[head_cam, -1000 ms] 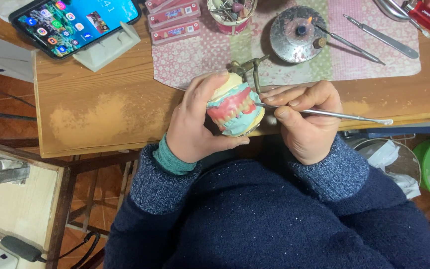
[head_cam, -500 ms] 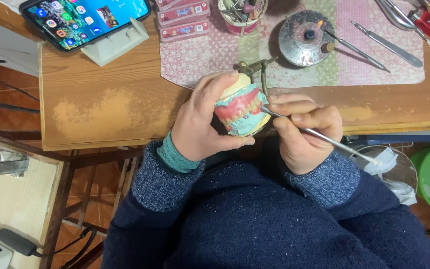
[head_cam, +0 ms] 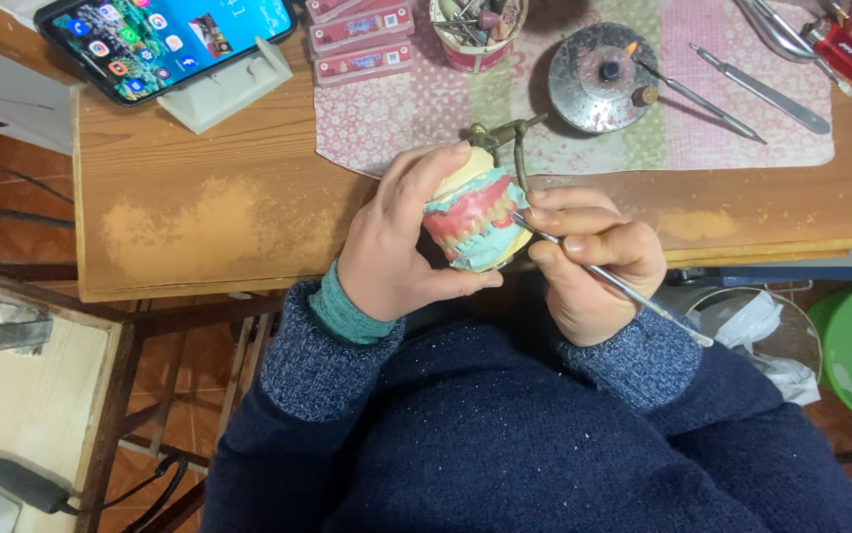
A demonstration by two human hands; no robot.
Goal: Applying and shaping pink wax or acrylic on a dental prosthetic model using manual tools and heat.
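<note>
The dental model (head_cam: 475, 219) is half hidden by fingers (head_cam: 416, 188); the phone (head_cam: 169, 39) is cut off.

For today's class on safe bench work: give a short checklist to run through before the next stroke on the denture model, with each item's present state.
1. Left hand wraps the pink-and-teal denture model on its metal articulator: ok.
2. Right hand grips the thin metal carving tool like a pen: ok.
3. Tool tip on the teeth: ok.
4. Round metal spirit burner lit, apart from both hands: ok.
5. Wax softness: cannot tell.

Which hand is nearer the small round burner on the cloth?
Right. The right hand sits just below the burner; the left hand is farther left, gripping the denture model.
</note>
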